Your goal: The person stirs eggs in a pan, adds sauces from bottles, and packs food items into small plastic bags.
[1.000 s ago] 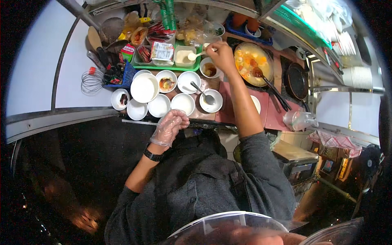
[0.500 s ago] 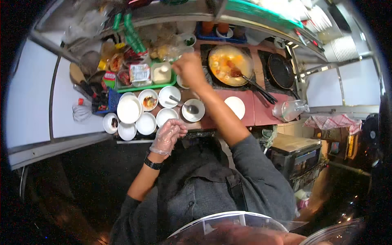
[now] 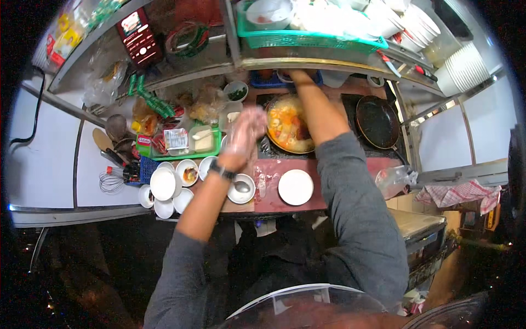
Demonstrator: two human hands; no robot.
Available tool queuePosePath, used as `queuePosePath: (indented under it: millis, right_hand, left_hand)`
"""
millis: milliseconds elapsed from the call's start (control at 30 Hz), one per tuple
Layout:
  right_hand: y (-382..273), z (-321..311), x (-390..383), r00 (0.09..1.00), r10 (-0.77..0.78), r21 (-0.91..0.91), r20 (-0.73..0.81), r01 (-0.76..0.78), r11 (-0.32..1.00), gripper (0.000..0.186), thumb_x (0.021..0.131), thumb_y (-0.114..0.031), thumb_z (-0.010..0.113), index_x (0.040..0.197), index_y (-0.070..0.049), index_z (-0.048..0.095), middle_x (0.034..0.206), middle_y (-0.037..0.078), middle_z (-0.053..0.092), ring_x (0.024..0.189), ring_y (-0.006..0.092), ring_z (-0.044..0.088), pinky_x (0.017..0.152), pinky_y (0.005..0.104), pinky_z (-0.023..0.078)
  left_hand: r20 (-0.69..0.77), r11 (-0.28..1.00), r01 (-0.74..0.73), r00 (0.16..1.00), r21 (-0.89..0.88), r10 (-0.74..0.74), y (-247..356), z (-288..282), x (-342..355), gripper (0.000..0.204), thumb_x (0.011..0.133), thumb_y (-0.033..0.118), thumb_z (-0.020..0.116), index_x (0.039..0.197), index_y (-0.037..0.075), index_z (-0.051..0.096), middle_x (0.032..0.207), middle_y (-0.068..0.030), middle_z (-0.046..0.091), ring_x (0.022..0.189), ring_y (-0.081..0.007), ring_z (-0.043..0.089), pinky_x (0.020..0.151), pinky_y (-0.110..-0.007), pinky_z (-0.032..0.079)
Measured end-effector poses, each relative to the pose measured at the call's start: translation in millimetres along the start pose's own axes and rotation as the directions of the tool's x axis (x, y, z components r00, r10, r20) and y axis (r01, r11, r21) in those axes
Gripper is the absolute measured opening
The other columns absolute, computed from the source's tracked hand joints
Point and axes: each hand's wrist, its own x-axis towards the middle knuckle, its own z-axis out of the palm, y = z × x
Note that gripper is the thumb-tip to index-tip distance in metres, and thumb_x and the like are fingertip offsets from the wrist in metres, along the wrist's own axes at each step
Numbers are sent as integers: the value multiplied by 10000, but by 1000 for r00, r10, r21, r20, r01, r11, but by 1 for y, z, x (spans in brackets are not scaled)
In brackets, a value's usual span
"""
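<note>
My left hand [image 3: 247, 130], in a clear plastic glove, hovers beside the left rim of a pan. It is smeared by motion, so its fingers cannot be read. The pan [image 3: 275, 143] holds orange broth with pale pieces [image 3: 285, 123]. My right hand [image 3: 296, 75] reaches past the pan under the shelf edge, at a blue tray [image 3: 261, 81]; the shelf hides its fingers. Close to my left wrist stands a white bowl [image 3: 250, 196] with a metal spoon [image 3: 241, 187] in it. A round white dish [image 3: 296, 187] sits on the reddish counter between my forearms.
Several white bowls [image 3: 164, 183] crowd the left counter, beside a green tray [image 3: 218, 143] of ingredients. A black frying pan [image 3: 378, 123] lies to the right. Overhead, a shelf carries a teal basket [image 3: 312, 39] and a phone [image 3: 139, 41]. Stacked white bowls [image 3: 463, 71] stand far right.
My right hand has gone from above the green tray to the blue tray at the back. My left hand has risen from the bowls to beside the pan. The view has shifted forward.
</note>
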Motion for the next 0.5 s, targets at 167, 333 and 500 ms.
queuePosePath:
  millis: [167, 333, 500]
  right_hand:
    - [-40, -61, -18, 999, -27, 154, 29, 23, 988, 388, 916, -362, 667, 1200, -101, 704, 1207, 141, 727, 1137, 364, 662, 1032, 493, 481]
    - [-22, -117, -62, 764, 459, 809, 453, -569, 150, 259, 788, 78, 712, 1024, -26, 694, 1053, 108, 715, 950, 252, 684, 848, 408, 559]
    - [-5, -129, -96, 817, 547, 965, 184, -257, 60, 371, 691, 177, 741, 998, -14, 660, 930, 91, 697, 833, 244, 689, 760, 386, 578]
  left_hand:
    - [27, 826, -28, 998, -562, 52, 3, -37, 196, 462, 1057, 397, 515, 1361, 51, 548, 1372, -177, 609, 1228, -346, 609, 1035, -489, 535]
    - [331, 467, 225, 930, -855, 158, 4, -10, 280, 441, 1071, 386, 471, 1363, 67, 554, 1340, -169, 624, 1210, -350, 612, 1024, -541, 534]
    - [412, 375, 327, 895, -867, 171, 7, 19, 284, 415, 1078, 368, 442, 1340, 72, 567, 1314, -164, 635, 1187, -339, 620, 1016, -570, 531]
